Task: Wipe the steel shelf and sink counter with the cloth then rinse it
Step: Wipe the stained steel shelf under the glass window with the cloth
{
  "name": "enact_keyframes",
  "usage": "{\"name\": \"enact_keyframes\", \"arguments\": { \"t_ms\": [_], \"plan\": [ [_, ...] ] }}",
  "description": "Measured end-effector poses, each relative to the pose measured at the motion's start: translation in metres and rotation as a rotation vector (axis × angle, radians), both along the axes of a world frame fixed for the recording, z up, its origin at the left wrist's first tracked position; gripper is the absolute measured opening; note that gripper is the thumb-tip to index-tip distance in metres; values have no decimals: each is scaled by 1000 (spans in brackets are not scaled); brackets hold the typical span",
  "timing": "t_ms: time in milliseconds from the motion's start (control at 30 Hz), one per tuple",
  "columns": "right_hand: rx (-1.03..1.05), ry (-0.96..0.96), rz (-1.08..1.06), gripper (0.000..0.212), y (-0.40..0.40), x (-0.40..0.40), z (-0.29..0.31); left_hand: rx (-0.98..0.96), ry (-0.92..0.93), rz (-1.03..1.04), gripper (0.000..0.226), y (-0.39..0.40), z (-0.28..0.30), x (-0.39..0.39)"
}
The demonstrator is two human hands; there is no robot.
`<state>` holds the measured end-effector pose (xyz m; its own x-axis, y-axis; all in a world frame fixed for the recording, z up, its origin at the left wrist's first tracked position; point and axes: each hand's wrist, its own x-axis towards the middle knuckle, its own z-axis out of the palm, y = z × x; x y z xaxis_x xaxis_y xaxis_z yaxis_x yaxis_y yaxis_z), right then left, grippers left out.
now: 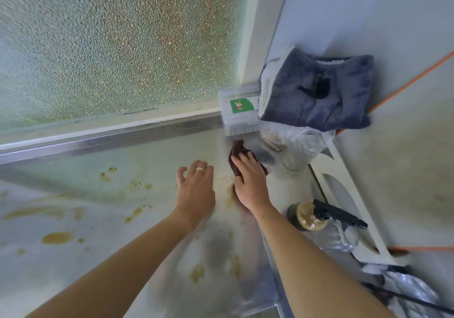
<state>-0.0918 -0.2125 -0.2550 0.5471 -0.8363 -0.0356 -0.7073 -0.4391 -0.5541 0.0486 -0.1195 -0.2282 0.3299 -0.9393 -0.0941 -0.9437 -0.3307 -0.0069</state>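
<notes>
Two bare forearms reach out from below, and both hands are down on the steel shelf (103,195). Right hand (250,182) lies flat, fingers straight, pressing the dark brown cloth (237,152) against the metal, pushing rather than clutching it. Left hand (196,187) sits just beside it, fingers spread and relaxed, ring showing, holding nothing. That cloth is tucked at the far right corner of the shelf, poking out ahead of the right fingertips, its long axis running away from the person toward the clear plastic box (239,111) with the green label, which it nearly touches. So the right hand has it, and the left is the spare. Now look left: yellow-brown splashes (57,238) are scattered across the steel, all lying well to the left of the cloth and nearer the person. My guess is the next sweep has to come back and leftward through them. A spray bottle (317,217) stands to the right.
</notes>
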Motion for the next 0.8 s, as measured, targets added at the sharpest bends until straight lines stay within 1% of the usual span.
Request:
{"name": "enact_keyframes", "arguments": {
  "t_ms": [67, 267, 500, 600, 700, 800],
  "plan": [
    [5, -20, 3, 57, 13, -8, 0, -27, 7, 4, 31, 12, -1, -3],
    [-22, 15, -17, 56, 53, -37, -1, -60, 16, -4, 32, 54, -3, -8],
    [-46, 176, -110, 53, 118, -69, 10, -98, 29, -13, 26, 94, 6, -19],
    [-68, 257, -239, 49, 153, -77, 16, -34, 31, -22, 34, 109, 12, -25],
    [-91, 263, -339, 43, 177, -81, 20, 78, 30, -98, 49, 119, 16, -33],
    [-132, 235, -397, 41, 182, -82, 24, 101, 38, -125, 49, 129, 20, -40]
  ]
}}
